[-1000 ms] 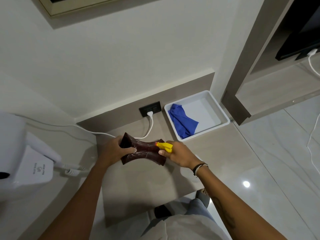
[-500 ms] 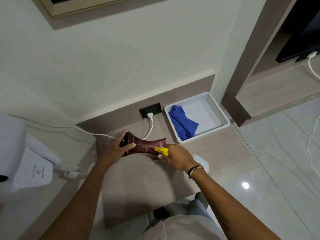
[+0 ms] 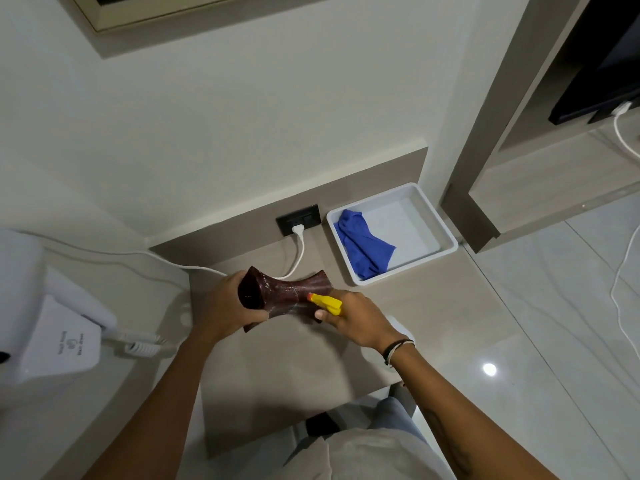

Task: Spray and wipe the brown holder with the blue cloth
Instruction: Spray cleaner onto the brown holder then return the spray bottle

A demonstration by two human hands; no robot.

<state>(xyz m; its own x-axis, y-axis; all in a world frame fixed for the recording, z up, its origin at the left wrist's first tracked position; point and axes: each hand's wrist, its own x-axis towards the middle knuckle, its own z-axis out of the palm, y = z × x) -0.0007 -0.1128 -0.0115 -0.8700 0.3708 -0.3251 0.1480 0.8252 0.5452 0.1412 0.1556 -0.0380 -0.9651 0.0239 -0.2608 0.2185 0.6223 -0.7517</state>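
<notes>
The brown holder (image 3: 284,299) has been turned since half a second ago, so that its dark open end now faces the camera; a fresh face is probably being offered to the nozzle. It is held above the desk (image 3: 433,299) in the closed grip of the left hand (image 3: 225,306). The yellow-nozzled spray bottle (image 3: 325,302) is clasped by the right hand (image 3: 356,318) and aimed at the holder. The blue cloth (image 3: 363,247) is left untouched in the white tray (image 3: 446,233), so wiping is judged still to come.
</notes>
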